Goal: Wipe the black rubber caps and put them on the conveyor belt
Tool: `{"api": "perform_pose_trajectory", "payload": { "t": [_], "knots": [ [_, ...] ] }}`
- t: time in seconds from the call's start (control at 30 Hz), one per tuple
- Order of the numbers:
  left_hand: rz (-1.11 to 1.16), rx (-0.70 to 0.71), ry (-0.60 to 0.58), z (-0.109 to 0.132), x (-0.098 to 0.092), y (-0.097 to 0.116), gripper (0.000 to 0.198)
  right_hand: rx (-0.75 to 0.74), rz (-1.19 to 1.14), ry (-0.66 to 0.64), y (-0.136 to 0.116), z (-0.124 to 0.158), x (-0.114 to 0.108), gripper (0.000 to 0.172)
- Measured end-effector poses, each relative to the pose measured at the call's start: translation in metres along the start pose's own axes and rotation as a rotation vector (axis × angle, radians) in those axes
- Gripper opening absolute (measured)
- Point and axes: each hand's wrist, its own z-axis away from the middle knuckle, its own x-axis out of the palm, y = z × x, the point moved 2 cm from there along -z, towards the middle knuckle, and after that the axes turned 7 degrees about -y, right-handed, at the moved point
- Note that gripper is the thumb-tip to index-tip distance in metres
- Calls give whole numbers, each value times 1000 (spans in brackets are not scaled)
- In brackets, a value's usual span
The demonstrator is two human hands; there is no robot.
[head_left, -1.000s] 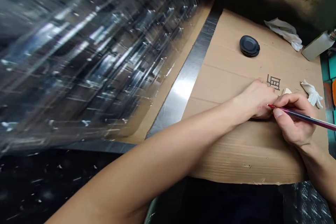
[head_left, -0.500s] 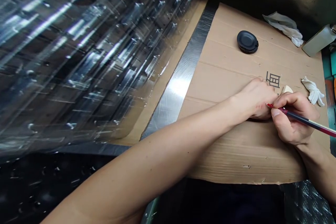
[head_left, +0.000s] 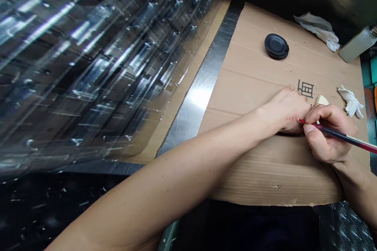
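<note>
Red pen (head_left: pixel 343 135) pinched in R hand (head_left: pixel 328 147); L hand (head_left: pixel 290 106) (curled, hold unclear) well inside cardbd (head_left: pixel 250 86) edge.

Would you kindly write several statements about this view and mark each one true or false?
1. The right hand holds a slim dark pen with a red tip. True.
2. The pen's tip is at the brown cardboard sheet. False: it is at the left hand, next to small red marks.
3. A rounded black object lies on the cardboard sheet. True.
4. The left hand wears a white fabric glove. False: it is bare.
5. The pale, translucent bottle is left of the black object in the picture. False: it is to its right.
</note>
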Motion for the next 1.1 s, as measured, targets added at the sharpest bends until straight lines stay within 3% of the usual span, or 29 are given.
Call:
{"api": "perform_pose_trajectory", "payload": {
  "t": [1.1],
  "knots": [
    [-32,-27,7,0,3,-1,26,-16,29,43,0,-2,1,8]
  ]
}}
